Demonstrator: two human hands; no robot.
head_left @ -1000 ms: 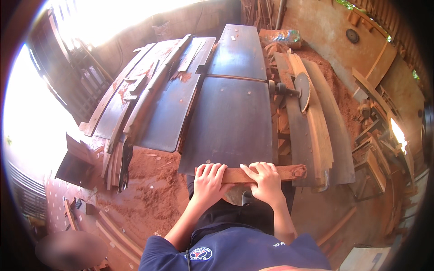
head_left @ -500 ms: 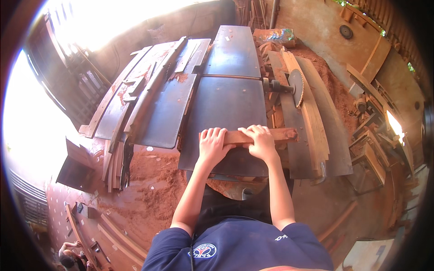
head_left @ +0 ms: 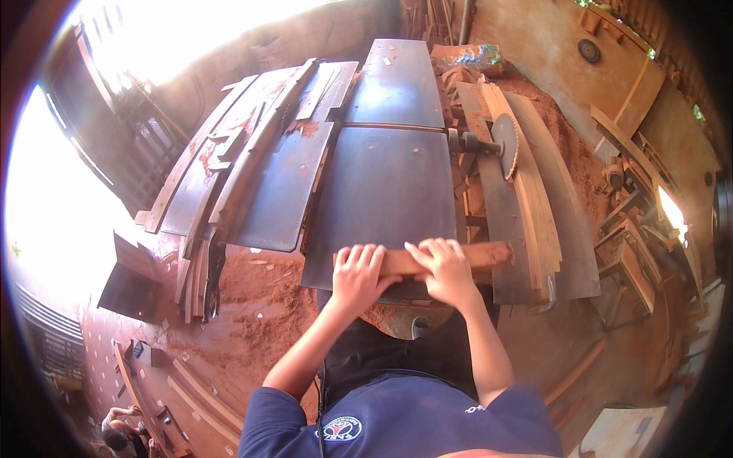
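Observation:
A short reddish-brown wooden board (head_left: 482, 256) lies crosswise over the near end of the dark metal machine table (head_left: 385, 187). My left hand (head_left: 360, 276) is wrapped over its left end, fingers on the far side. Around its middle my right hand (head_left: 444, 269) is closed, the thumb angled toward the left hand. The board's right end sticks out past my right hand, over the gap beside the table. Beyond it on the right, a toothed circular saw blade (head_left: 505, 146) stands upright on a shaft, apart from both hands.
Long timber pieces (head_left: 531, 198) lie right of the blade. On the left, another metal top (head_left: 279, 195) carries wooden strips (head_left: 259, 141) and offcuts. Reddish sawdust (head_left: 263, 305) covers the floor. A person (head_left: 122, 431) crouches at the lower left near long boards (head_left: 206, 401).
Both hands and the wooden board have come nearer to my body, toward the table's front edge. The grip on the board looks the same.

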